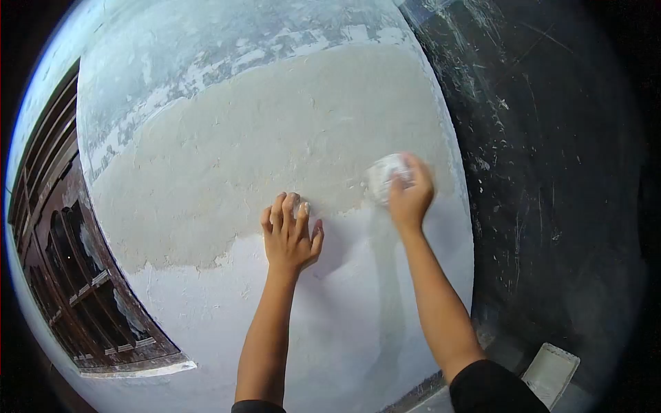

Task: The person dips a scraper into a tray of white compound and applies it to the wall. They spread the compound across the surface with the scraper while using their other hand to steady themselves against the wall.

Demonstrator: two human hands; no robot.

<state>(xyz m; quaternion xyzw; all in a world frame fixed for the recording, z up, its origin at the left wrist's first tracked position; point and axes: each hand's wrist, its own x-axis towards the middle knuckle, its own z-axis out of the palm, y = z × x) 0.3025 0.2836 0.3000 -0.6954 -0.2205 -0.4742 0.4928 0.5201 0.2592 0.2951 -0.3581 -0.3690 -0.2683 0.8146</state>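
My left hand [289, 237] is at the wall [261, 124], its fingers slightly bent and apart, with nothing in it. White residue shows on some of its fingertips. To the right, my right hand [415, 196] is closed on a white, crumpled-looking wad [385, 177] held up to the wall. Motion blur hides whether the wad is cloth, sponge or paper. Around both hands, a rough grey-beige patch meets smooth pale paint [206, 316] along a ragged edge. A faint greyish streak [390, 296] runs down the paint below my right hand.
A dark wooden window frame [113, 282] with a pale sill stands at the left. The wall ends at the right beside a dark, scuffed surface [544, 151]. Low at the right lies a whitish rectangular tray [553, 372].
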